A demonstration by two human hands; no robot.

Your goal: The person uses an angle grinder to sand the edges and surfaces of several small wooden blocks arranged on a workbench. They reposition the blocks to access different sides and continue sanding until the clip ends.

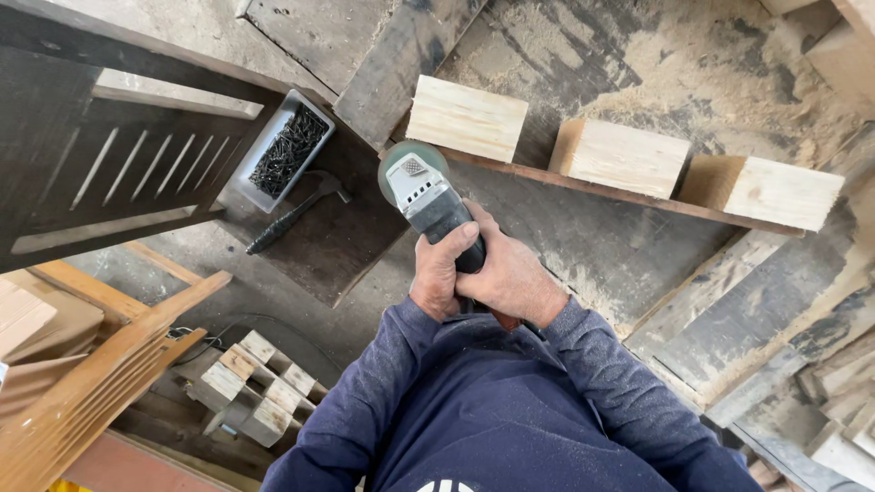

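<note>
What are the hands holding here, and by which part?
Both the left hand and right hand grip an angle grinder by its dark rear body.

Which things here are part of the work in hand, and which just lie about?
In use: grinder, held in left hand and right hand; nearest wood block.

Lying about: hammer, tray of nails, two further blocks, stacked offcuts.

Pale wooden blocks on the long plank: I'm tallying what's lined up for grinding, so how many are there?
3. One pale rectangular wooden block sits beside the grey angle grinder held in both hands; a second is mid-plank; a third is at the right. None looks hidden.
</note>
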